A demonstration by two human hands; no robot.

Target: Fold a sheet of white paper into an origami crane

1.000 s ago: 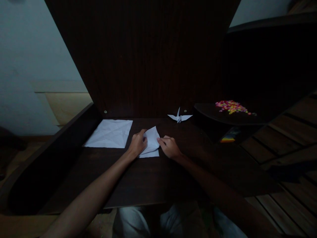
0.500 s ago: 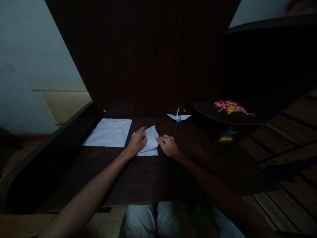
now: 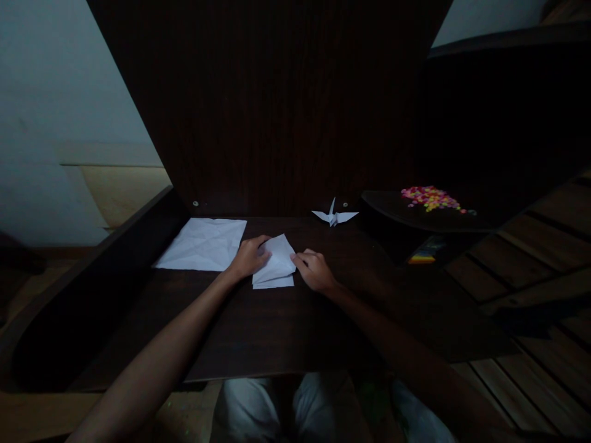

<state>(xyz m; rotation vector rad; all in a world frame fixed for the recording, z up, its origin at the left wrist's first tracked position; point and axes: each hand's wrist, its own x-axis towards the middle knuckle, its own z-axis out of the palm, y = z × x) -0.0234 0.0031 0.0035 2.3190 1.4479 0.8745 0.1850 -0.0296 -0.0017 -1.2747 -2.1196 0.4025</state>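
Note:
A folded sheet of white paper (image 3: 276,261) lies on the dark desk between my two hands, its upper layer lifted and its near edge showing a second layer beneath. My left hand (image 3: 250,255) grips its left edge, thumb on top, the other fingers partly hidden. At the right edge, my right hand (image 3: 314,269) pinches the raised corner between thumb and fingers. To the left lies a larger creased white sheet (image 3: 203,245), spread flat. Beyond my right hand stands a white paper crane (image 3: 333,218) with its wings out.
On a raised dark shelf (image 3: 383,206) at the right sits a heap of small pink, red and yellow pieces (image 3: 431,198). Below it shows something with a yellow edge (image 3: 422,259). A low side board (image 3: 92,277) bounds the desk at left; a tall panel (image 3: 268,111) rises behind.
My left hand has shifted slightly left along the folded paper, uncovering more of its left side. My right hand keeps its pinch in nearly the same place.

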